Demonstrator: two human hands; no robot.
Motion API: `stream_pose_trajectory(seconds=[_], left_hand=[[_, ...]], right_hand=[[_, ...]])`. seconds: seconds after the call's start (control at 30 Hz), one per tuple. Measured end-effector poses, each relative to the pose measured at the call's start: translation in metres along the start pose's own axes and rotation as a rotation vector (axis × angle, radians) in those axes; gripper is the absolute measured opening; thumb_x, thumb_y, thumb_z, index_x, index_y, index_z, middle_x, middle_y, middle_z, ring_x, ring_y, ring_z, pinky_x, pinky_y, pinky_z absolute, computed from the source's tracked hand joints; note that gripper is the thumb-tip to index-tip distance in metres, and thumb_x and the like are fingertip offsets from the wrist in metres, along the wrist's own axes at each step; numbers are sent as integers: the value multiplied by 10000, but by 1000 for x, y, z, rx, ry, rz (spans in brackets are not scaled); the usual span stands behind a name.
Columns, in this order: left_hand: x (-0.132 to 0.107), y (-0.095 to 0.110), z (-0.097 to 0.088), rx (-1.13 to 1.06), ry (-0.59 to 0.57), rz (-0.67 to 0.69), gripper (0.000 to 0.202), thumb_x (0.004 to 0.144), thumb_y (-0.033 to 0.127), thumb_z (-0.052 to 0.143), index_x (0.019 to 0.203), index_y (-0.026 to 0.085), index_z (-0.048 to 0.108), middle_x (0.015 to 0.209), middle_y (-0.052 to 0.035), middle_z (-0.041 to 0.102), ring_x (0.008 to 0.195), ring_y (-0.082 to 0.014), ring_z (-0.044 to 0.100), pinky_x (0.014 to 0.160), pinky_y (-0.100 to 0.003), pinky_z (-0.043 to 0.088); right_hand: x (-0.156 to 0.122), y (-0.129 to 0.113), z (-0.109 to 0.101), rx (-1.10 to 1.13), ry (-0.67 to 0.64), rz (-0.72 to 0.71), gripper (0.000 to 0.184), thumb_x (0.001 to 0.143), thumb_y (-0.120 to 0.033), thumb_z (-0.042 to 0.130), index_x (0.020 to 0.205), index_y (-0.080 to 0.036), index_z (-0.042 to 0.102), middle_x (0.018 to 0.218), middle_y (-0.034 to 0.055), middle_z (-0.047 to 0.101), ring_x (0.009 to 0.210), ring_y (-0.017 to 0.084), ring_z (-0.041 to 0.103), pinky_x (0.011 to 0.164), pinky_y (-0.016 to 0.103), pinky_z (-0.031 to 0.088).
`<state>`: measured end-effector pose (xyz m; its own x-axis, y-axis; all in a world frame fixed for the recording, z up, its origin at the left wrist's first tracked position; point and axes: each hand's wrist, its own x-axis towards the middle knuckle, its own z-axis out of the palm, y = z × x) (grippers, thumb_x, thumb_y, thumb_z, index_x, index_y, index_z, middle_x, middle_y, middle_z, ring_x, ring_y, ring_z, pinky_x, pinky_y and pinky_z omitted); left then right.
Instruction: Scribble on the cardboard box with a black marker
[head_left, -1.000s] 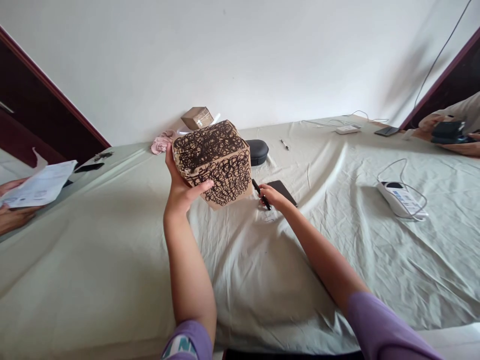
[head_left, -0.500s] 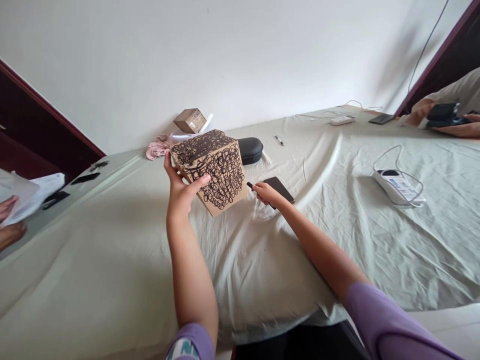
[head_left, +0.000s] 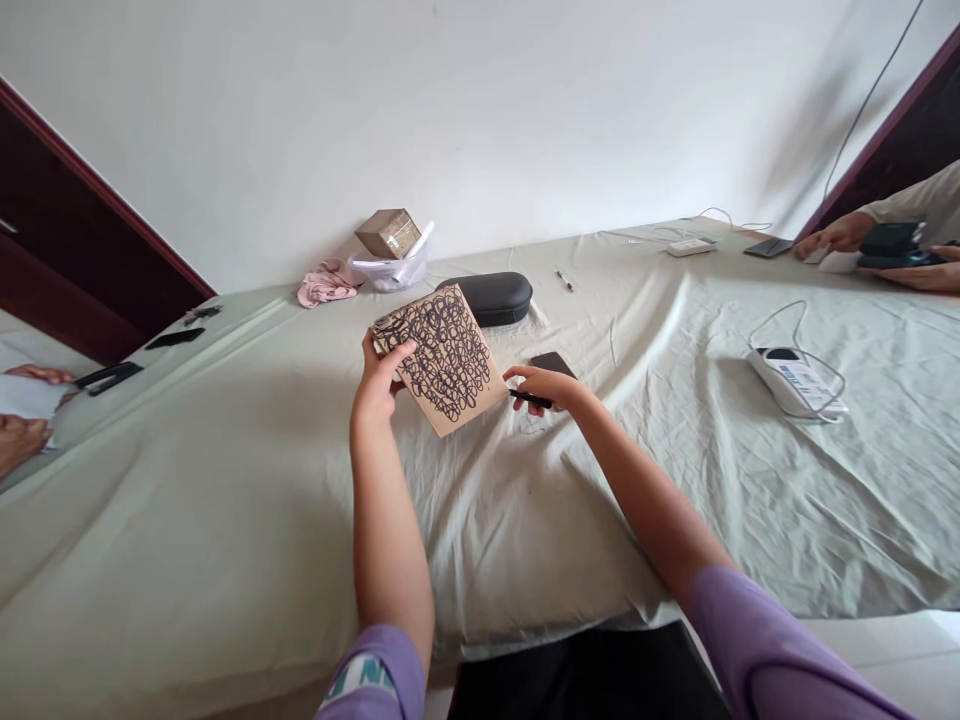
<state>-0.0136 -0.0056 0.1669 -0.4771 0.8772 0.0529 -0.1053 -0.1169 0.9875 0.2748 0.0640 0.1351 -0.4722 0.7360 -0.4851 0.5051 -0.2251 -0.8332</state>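
A cardboard box (head_left: pixel 446 360), tilted in the air above the cloth, shows one face covered in looping black scribbles. My left hand (head_left: pixel 381 370) grips its left side, thumb across the scribbled face and the other fingers behind. At the box's lower right corner, my right hand (head_left: pixel 541 385) holds a black marker pen (head_left: pixel 531 398), its tip pointing left towards the face. My right index finger reaches the box's right edge; whether it touches, I cannot tell. Partly hidden behind that hand lies a dark phone-like slab (head_left: pixel 553 362). Beyond the box sits a black oval case (head_left: pixel 495 298).
A pale green cloth (head_left: pixel 315 500) covers the table. Near the wall are a pink cloth (head_left: pixel 328 283) and a plastic tub (head_left: pixel 394 272) under a small carton (head_left: pixel 388 233). To the right lies a white power strip (head_left: pixel 796 380). Other people's hands (head_left: pixel 844 235) show at both sides.
The box has turned so its scribbled top face no longer shows and one face points towards me. My right hand has shifted slightly right, and the marker now lies lower beneath the fingers.
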Motion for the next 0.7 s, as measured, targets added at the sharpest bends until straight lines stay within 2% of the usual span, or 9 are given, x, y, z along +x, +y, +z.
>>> stream_pose_trajectory(seconds=[0.1,0.17,0.27,0.4,0.47,0.57,0.7], left_hand=[[1,-2,-1,20,22,-12,831,583,402,960,1291,360,526,1291,-48,699,1097,-272,721,677,-297,549],[2,-3,1,31,25,-16,858,580,394,966,1312,356,519,1301,-53,706,1098,-268,725,678,-297,550],[5,-6,4,51,26,-32,894,595,411,967,1359,348,507,1343,-67,710,1112,-271,730,675,-298,558],[11,-13,9,90,32,-86,891,647,501,943,1418,361,520,1370,-68,722,1144,-290,747,723,-318,589],[13,-15,11,114,36,-112,844,692,550,910,1427,361,540,1384,-66,729,1172,-300,748,753,-330,604],[13,-17,13,148,50,-145,780,752,583,860,1435,361,555,1414,-62,731,1227,-312,738,773,-343,620],[10,-15,12,211,28,-159,775,779,635,836,1456,389,552,1444,-62,724,1203,-312,753,779,-365,633]], right_hand=[[-2,1,-12,15,-19,-13,225,929,-82,607,1095,-182,721,753,76,788,400,123,560,393,230,411],[-3,4,-22,61,-36,-36,174,941,-99,601,1050,-173,715,787,82,793,454,138,605,427,247,465],[-6,9,-37,197,-56,-143,205,896,-141,736,1092,-186,697,868,72,801,577,145,668,470,233,485],[-7,9,-40,377,-8,-458,414,740,-303,980,1011,-223,677,764,-30,665,586,97,560,460,194,385],[-4,5,-30,454,81,-657,412,768,-461,975,892,-229,657,670,-62,545,558,89,475,469,207,334],[0,-1,0,569,282,-930,463,939,-624,783,759,-229,621,592,-76,387,527,88,333,503,245,267],[1,-1,42,448,428,-1076,294,1013,-531,668,1058,-252,746,631,-63,470,574,133,411,577,286,342]])
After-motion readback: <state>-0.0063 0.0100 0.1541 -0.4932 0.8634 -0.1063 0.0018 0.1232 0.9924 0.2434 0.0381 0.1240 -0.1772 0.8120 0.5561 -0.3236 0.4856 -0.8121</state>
